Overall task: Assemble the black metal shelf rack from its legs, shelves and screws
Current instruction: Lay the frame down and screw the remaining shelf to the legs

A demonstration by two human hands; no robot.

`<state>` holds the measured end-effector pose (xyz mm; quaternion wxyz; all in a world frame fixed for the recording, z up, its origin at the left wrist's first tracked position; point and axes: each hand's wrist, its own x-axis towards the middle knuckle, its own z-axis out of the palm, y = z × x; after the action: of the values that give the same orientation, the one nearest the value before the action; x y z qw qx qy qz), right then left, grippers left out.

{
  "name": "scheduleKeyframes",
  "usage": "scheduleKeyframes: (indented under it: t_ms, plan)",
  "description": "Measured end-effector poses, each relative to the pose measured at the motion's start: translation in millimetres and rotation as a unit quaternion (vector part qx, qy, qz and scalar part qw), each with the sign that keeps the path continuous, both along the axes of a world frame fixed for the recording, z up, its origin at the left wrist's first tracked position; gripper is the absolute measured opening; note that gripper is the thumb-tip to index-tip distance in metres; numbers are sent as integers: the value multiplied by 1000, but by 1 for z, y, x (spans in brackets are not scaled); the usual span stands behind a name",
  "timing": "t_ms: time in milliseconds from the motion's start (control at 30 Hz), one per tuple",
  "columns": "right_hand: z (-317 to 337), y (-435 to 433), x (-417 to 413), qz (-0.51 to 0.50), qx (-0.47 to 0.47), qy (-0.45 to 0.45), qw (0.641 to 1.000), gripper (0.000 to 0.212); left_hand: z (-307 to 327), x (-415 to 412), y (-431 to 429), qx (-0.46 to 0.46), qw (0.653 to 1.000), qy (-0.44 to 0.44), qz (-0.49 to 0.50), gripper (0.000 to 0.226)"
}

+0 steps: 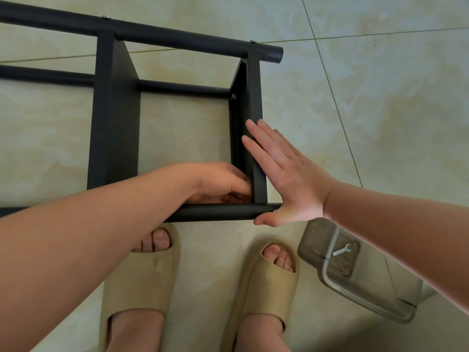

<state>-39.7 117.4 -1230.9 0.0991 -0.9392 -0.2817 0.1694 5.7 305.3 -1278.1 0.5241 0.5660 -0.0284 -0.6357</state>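
Head view, floor: pale glossy tiles with thin dark grout lines; everything here lies or stands on it.
Rack: black metal, partly assembled, lying on its side in the left and middle of the frame and running out of the left edge.
Shelves: two flat black panels stand on edge between the legs, the left shelf broad, the right shelf seen nearly edge-on.
Legs: the far leg crosses the top of the frame; the near leg lies just in front of the toes; a lower leg shows between the shelves.
Slippers: a tan pair, left slipper and right slipper, toes pointing at the near leg.
Container: clear plastic, tilted, right of the right slipper, partly under the right forearm.
Right hand: spread flat, fingers straight, pressing the outer face of the right shelf; thumb beside the end of the near leg; it grips nothing.
Left hand: fingers curled into the inner corner where the right shelf meets the near leg; I cannot tell whether they pinch anything.
Wrench: small, pale, on the container.
Screws: one screw head and another on the far leg, a third inside the right shelf.
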Motion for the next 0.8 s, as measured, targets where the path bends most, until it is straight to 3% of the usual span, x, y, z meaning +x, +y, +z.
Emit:
scheduleKeyframes:
  t_ms: [467, 667, 800]
  plan:
    - [2, 1, 21, 25, -28, -3, 999, 131, 2, 19, 8, -53, 997, 46, 28, 17]
    - [17, 6, 58, 27, -97, 6, 995, 122, 23, 43, 14, 46, 991, -116, 45, 13]
    - [36, 3, 29, -48, -117, 48, 991, 99, 49, 39, 15, 178, 941, -289, -9, 7]
